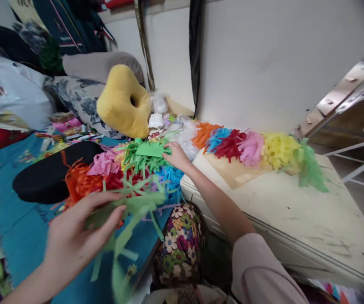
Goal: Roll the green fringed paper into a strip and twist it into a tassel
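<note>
green strip (pixel 137 202), blurred, sits at 7 o'clock, clamped between the thumb and fingers (pixel 101 198) of the left hand (pixel 71 240); its cut ends hang loose below the hand.

white surface (pixel 295 219) fills 4 o'clock, scuffed. blue mat (pixel 20 228) spreads across 8 o'clock, just beside the surface's left edge. white bag (pixel 7 97) lies at 10 o'clock. black cushion (pixel 49 173) rests on the mat at 9 o'clock. yellow pillow (pixel 125 101), with a hole in it, leans at 11 o'clock against patterned cloth. fringe row (pixel 254 147) runs along the back of the surface at 3 o'clock, against the wall: orange, blue, red, pink, yellow, then green at the right end. fringe pile (pixel 106 169) lies on the mat at centre, just left of the surface, mixing orange, pink, red, green and blue. floral cloth (pixel 182 245) shows at 6 o'clock, under the right forearm.

green piece (pixel 150 150) lies on top of the pile. right hand (pixel 177 156) reaches over the pile with its fingers close together at the piece's 3 o'clock edge, touching it; whether they pinch it i cannot tell.
</note>
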`<state>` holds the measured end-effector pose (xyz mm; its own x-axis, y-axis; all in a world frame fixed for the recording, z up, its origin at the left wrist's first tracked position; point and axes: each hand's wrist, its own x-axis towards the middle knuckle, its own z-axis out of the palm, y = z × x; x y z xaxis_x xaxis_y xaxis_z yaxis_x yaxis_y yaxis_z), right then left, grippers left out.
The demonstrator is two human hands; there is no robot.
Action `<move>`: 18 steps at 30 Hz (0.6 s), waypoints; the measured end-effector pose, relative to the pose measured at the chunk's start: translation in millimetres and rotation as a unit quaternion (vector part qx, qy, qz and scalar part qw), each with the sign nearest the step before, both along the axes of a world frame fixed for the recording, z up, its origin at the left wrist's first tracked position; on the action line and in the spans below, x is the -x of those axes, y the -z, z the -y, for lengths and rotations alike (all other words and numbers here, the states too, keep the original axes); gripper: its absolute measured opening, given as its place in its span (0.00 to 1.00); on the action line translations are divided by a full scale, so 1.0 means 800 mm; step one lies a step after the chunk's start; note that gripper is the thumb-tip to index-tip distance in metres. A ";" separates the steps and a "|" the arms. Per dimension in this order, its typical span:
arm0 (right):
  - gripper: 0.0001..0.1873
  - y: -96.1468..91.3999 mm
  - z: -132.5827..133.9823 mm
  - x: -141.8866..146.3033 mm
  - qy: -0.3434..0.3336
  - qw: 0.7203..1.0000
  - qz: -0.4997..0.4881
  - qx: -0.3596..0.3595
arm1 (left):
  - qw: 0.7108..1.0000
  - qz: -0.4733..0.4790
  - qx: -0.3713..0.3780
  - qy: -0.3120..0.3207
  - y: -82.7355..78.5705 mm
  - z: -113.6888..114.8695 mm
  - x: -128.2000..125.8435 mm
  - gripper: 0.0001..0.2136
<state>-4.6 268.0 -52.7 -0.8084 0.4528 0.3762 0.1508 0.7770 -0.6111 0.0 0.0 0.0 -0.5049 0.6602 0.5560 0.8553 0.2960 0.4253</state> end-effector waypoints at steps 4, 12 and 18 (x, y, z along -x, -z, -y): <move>0.11 -0.061 0.032 -0.107 -0.069 0.992 -0.086 0.068 | 0.979 0.026 0.023 0.203 0.001 -0.046 -0.032 0.05; 0.23 -0.069 0.088 -0.286 -0.125 0.990 0.057 0.037 | 0.913 0.153 0.069 0.371 0.038 -0.130 -0.105 0.02; 0.16 -0.022 0.065 -0.350 0.036 0.980 0.050 0.192 | 0.870 0.291 0.156 0.367 0.045 -0.182 -0.147 0.10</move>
<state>275.7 215.7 -35.5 -0.7934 0.6024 0.0874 0.2715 0.4786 -0.8350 117.3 145.3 -36.0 -0.0206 0.9963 0.0833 0.5286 -0.0599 0.8467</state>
